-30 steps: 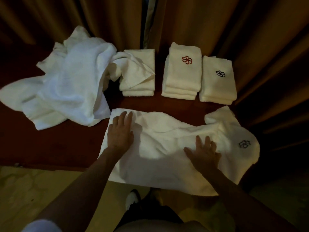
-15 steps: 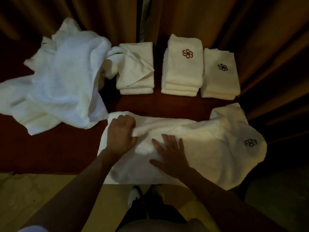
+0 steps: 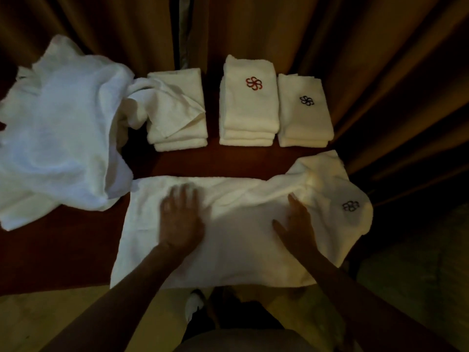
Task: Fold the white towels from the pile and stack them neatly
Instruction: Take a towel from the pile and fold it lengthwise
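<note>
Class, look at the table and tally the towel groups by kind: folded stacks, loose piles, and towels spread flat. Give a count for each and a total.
Folded stacks: 3 (left stack, middle stack, right stack)
Loose piles: 1 (pile)
Spread towels: 1 (towel, under both hands)
Total: 5

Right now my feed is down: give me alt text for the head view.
Both hands, left hand and right hand, lie flat on a white towel spread on a dark red table. Beyond it stand three folded stacks; an unfolded pile lies at left.
</note>
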`<act>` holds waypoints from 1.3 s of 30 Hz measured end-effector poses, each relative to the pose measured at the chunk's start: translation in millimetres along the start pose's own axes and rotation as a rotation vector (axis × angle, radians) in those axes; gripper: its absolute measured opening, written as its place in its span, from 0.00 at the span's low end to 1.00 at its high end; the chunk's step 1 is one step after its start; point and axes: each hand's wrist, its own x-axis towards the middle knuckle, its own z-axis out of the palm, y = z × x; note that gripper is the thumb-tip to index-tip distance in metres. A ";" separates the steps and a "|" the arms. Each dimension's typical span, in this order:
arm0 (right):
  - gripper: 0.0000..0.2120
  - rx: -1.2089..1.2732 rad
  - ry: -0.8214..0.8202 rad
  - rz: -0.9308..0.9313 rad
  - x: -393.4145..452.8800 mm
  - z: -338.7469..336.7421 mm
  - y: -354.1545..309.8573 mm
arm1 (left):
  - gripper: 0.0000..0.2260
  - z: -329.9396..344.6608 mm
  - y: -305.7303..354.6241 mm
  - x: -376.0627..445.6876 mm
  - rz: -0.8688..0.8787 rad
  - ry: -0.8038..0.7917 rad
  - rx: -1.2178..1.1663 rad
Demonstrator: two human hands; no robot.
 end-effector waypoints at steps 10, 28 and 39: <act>0.18 -0.279 0.316 -0.452 13.4 -43.7 29.3 | 0.38 -0.8 143.3 57.8 -0.101 -0.180 -0.141; 0.21 0.910 -0.576 0.186 19.8 -130.4 113.1 | 0.48 25.1 239.2 56.7 0.006 -0.252 -0.097; 0.28 0.139 -0.159 0.530 -3.2 -146.8 98.2 | 0.56 24.1 233.6 71.3 -0.039 -0.279 -0.003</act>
